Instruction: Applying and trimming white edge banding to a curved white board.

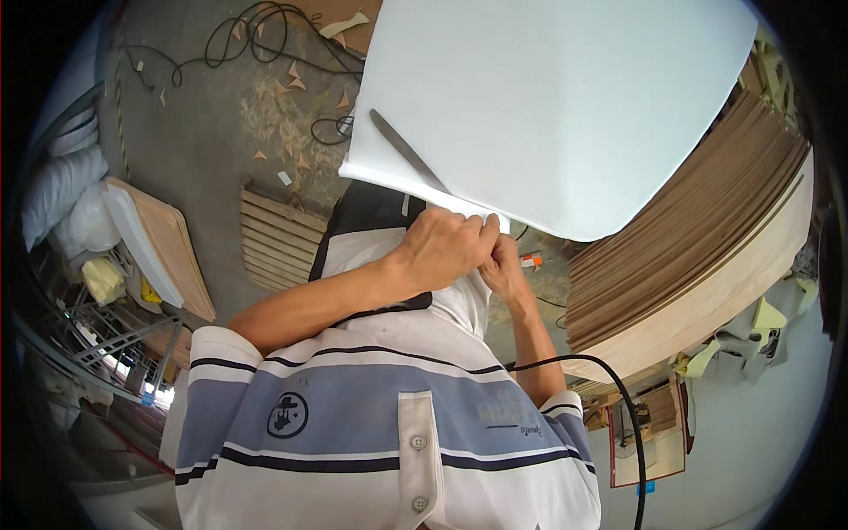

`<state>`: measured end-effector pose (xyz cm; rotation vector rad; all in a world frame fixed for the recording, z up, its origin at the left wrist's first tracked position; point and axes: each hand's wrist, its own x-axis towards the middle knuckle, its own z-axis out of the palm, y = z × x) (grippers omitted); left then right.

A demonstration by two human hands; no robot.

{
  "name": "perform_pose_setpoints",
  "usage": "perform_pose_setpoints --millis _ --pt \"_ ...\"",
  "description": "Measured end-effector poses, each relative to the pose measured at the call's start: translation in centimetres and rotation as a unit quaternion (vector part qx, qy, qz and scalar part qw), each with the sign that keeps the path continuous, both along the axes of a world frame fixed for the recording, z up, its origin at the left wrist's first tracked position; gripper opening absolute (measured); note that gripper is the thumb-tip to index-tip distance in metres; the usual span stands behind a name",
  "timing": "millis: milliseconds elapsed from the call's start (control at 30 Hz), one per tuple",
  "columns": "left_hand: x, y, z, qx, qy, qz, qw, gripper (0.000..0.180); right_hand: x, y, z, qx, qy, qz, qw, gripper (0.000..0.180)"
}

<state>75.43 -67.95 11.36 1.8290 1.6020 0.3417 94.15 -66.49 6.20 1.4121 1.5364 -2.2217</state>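
Observation:
A large white padded panel [548, 97] with a smooth surface spreads out in front of me. Along its near edge runs a thick folded lip. My left hand [449, 246] is closed on that edge, knuckles up. Right beside it, touching it, my right hand [502, 267] pinches the same edge, its fingertips partly hidden. A long grey knife blade [408, 150] lies slantwise on the panel, tip toward the far left. Its lower end stops close above my left hand; no handle shows.
A tall stack of curved brown boards [689, 238] stands close on the right. To the left are a slatted wooden pallet [281, 238], leaning panels [163, 247] and wrapped bundles [66, 190]. Black cable [265, 35] and scraps litter the floor. A black hose [623, 397] arches at my right side.

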Motion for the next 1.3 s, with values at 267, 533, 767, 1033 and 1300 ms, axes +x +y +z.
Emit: perform_pose_setpoints --millis 267,533,767,1033,1300 --pt "-1.5 -0.7 -0.2 0.059 0.023 0.03 0.998 0.031 -0.1 1.0 0.9 -0.039 -0.049 0.025 0.998 0.026" --pt "-1.3 -0.6 0.0 0.113 -0.033 0.051 0.992 0.027 1.3 0.1 1.7 -0.022 -0.085 0.08 0.993 0.024" --pt "0.3 -0.5 0.3 0.146 -0.045 0.015 0.988 0.026 -8.9 -2.6 2.3 0.397 -0.068 0.138 0.905 0.034" --pt "-1.3 -1.2 0.8 0.135 -0.037 0.044 0.989 0.027 -9.8 -7.0 -2.3 0.384 -0.086 0.156 0.906 0.035" --pt "4.6 0.4 4.3 0.195 -0.249 -0.14 0.938 0.028 -17.8 -2.4 1.7 0.119 0.191 0.178 0.958 0.026"
